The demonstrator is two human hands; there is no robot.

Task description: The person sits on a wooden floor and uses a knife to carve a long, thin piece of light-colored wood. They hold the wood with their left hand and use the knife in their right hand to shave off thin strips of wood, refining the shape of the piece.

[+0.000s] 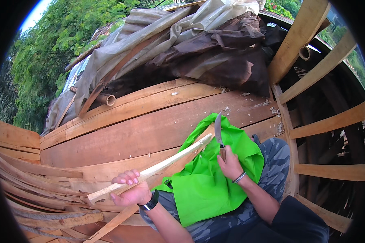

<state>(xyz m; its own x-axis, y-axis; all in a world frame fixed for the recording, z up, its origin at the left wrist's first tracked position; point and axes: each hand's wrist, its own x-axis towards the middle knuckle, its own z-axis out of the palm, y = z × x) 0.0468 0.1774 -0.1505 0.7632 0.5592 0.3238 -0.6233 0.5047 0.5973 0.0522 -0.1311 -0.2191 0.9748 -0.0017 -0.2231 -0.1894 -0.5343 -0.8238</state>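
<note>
The pale wooden stick (170,160) lies aslant in front of the person, its broad, squared end to the left and its narrower tip reaching out above the bright green cloth (209,198) spread over the lap. The left hand (132,191) has its fingers curled around the stick a little in from the broad end, closed on the wood. The right hand (230,164) is closed around the handle of a knife (217,126), whose blade points up and away, just beside the stick's tip; whether the two touch cannot be told. A browner board (117,218) runs beneath the stick at a steeper slant. As a judgement, the stick should be light and stiff, easy to steer with one hand, its dry-looking faces giving fair grip, though fresh edges may leave splinters. The thinning tip seems the part likeliest to snap or chip. The broad end, where the left hand sits, looks the best place to hold, well clear of the blade; the knife is safe to take only by its handle. No brand, label or writing can be read on the stick, the knife, the cloth or the dark wristwatch (151,201).
</note>
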